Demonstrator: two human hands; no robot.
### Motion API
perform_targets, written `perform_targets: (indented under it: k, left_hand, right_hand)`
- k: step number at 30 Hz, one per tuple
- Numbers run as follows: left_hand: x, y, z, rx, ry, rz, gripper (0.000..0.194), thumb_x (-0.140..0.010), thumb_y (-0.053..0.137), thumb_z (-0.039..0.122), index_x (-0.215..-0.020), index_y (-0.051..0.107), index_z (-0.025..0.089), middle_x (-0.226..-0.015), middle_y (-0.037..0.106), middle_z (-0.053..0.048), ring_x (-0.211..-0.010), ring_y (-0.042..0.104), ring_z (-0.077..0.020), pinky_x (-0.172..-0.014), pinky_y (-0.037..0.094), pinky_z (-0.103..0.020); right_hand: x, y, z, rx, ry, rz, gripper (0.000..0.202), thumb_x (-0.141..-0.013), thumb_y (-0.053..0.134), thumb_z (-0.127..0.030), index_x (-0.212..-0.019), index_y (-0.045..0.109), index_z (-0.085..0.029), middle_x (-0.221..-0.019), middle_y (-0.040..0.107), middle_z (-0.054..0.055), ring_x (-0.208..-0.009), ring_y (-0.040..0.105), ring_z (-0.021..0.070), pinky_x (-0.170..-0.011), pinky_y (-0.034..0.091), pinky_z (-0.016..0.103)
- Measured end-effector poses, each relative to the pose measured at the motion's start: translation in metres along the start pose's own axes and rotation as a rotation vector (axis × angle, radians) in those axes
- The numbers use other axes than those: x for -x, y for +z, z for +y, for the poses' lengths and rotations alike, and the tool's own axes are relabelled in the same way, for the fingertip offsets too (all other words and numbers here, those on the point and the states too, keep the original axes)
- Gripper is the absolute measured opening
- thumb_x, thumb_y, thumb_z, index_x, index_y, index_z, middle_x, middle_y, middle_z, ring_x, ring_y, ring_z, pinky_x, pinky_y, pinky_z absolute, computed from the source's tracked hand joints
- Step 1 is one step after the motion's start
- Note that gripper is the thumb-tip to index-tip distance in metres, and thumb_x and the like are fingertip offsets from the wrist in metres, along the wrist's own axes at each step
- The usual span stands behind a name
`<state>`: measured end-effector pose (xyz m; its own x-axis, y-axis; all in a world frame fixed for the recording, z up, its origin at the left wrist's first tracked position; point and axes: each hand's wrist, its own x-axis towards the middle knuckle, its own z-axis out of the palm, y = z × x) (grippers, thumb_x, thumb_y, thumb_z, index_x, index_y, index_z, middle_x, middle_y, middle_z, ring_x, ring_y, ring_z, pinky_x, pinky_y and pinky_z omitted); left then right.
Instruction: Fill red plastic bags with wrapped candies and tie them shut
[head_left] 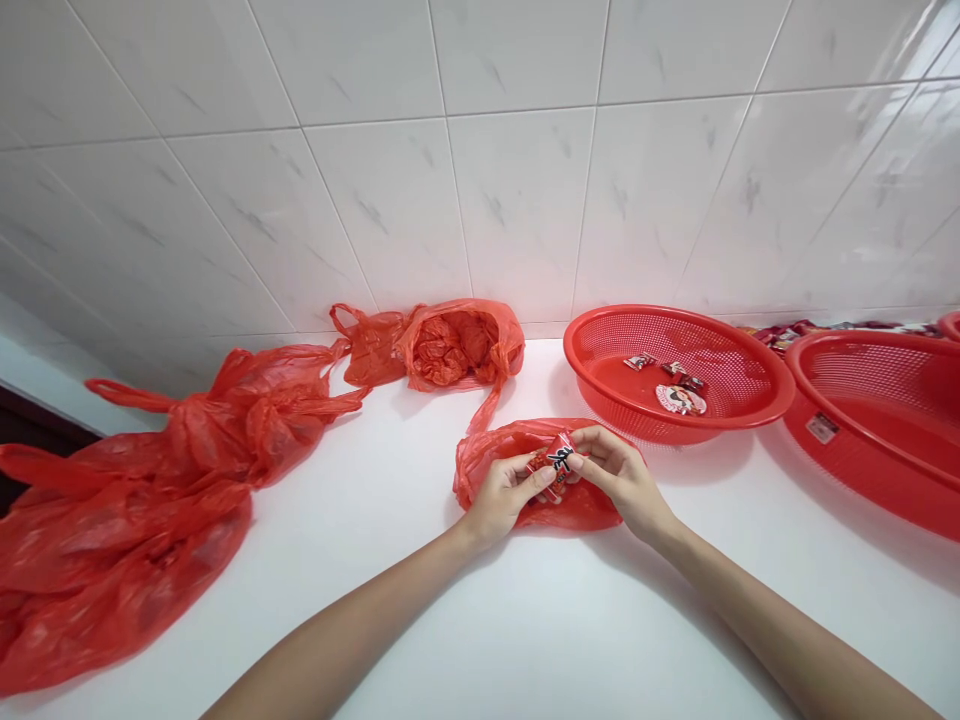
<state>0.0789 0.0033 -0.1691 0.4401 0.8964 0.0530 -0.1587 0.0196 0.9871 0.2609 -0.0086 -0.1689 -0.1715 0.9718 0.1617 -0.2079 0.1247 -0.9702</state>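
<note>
Both hands meet over an open red plastic bag (484,465) on the white surface. My left hand (504,497) pinches the left side of a small red packet (556,462) with black and white lettering. Its right side is held between the thumb and fingers of my right hand (619,478). Below the packet, the bag's inside is partly hidden by my hands. Behind and to the right, a red perforated basket (679,430) holds several small wrapped packets (679,375) and a round pink and white label (681,400).
Large knotted red bags (172,500) lie at the left. Another red bag (510,335), with crumpled red plastic inside, stands against the tiled wall (517,200). A second red basket (877,450) is at the right, with colourful packets (795,333) behind it.
</note>
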Motion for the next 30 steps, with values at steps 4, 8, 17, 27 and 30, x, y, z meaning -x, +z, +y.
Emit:
perform_targets:
  k: [4, 8, 17, 27, 30]
  left_hand:
    - [-0.001, 0.0, -0.001, 0.021, -0.027, -0.003, 0.046, -0.073, 0.08, 0.058, -0.08, 0.077, 0.012, -0.069, 0.068, -0.005, -0.062, 0.059, -0.0137, -0.065, 0.052, -0.029]
    - [-0.001, -0.001, -0.005, 0.025, -0.078, -0.01, 0.047, -0.072, 0.081, 0.057, -0.081, 0.077, 0.011, -0.07, 0.069, -0.005, -0.064, 0.061, -0.0147, -0.068, 0.053, -0.03]
    - [0.002, -0.002, -0.011, -0.002, -0.097, -0.053, 0.041, -0.069, 0.085, 0.051, -0.081, 0.075, 0.013, -0.076, 0.072, -0.005, -0.069, 0.063, -0.0159, -0.072, 0.053, -0.031]
    - [0.005, 0.0, -0.008, -0.032, -0.07, -0.045, 0.048, -0.073, 0.079, 0.058, -0.076, 0.072, 0.011, -0.066, 0.068, -0.006, -0.056, 0.059, -0.0131, -0.06, 0.051, -0.029]
    - [0.006, 0.0, -0.009, -0.029, -0.062, -0.053, 0.047, -0.073, 0.08, 0.057, -0.074, 0.071, 0.011, -0.066, 0.067, -0.006, -0.056, 0.059, -0.0127, -0.06, 0.05, -0.029]
  right_hand:
    - [-0.001, 0.0, -0.001, 0.048, -0.037, 0.047, 0.034, -0.078, 0.081, -0.047, -0.088, 0.061, -0.022, -0.087, 0.065, 0.001, -0.074, 0.063, 0.0151, -0.07, 0.056, 0.029]
    - [-0.001, -0.001, -0.001, 0.05, -0.038, 0.049, 0.036, -0.078, 0.082, -0.047, -0.084, 0.057, -0.023, -0.082, 0.061, -0.001, -0.072, 0.061, 0.0141, -0.069, 0.055, 0.028]
    - [0.002, -0.001, -0.004, 0.091, -0.047, 0.099, 0.039, -0.077, 0.082, -0.048, -0.097, 0.059, -0.024, -0.092, 0.065, 0.003, -0.084, 0.064, 0.0186, -0.076, 0.055, 0.032]
    - [0.004, 0.006, -0.013, 0.17, 0.0, -0.043, 0.037, -0.088, 0.067, -0.055, -0.078, 0.063, -0.02, -0.075, 0.067, 0.002, -0.069, 0.063, 0.0175, -0.07, 0.053, 0.031]
    - [0.004, 0.005, -0.014, 0.195, -0.031, -0.029, 0.038, -0.087, 0.068, -0.056, -0.076, 0.063, -0.021, -0.069, 0.063, 0.0, -0.065, 0.061, 0.0166, -0.068, 0.053, 0.03]
